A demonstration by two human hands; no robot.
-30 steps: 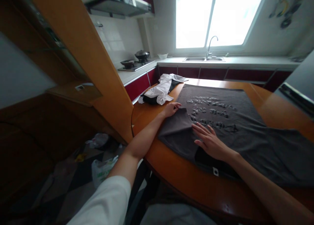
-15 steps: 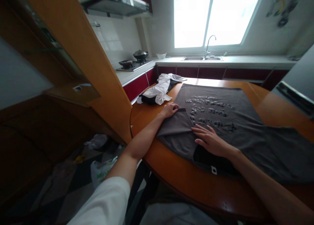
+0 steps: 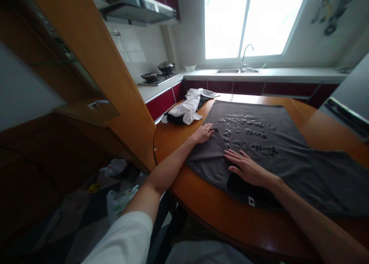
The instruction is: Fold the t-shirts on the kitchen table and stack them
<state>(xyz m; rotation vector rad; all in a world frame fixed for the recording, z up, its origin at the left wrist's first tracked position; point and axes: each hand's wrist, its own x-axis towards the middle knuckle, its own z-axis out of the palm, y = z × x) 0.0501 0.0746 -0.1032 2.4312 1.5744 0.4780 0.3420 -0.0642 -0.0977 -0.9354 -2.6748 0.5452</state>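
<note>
A dark grey T-shirt (image 3: 294, 168) with raised lettering lies spread on the wooden table (image 3: 198, 189), its neck opening and small white label toward me. On the left, one sleeve is folded inward over the body. My left hand (image 3: 203, 133) lies on the far edge of that folded sleeve, fingers stretched out over the cloth. Flat on the shirt near the collar rests my right hand (image 3: 245, 166), its fingers extended beside the sleeve's folded edge. Neither hand grips the fabric. The other sleeve reaches out to the right.
Rumpled white and black clothing (image 3: 188, 106) lies at the table's far left. A wooden partition (image 3: 127, 95) rises beside the table's left edge. Beyond are a stove with pans (image 3: 165, 67) and a sink (image 3: 227, 71). Plastic bags (image 3: 119, 202) sit on the floor.
My left hand has moved slightly right onto the folded sleeve, and its fingers have straightened from their curled hold on the edge. The right hand has hardly moved.
</note>
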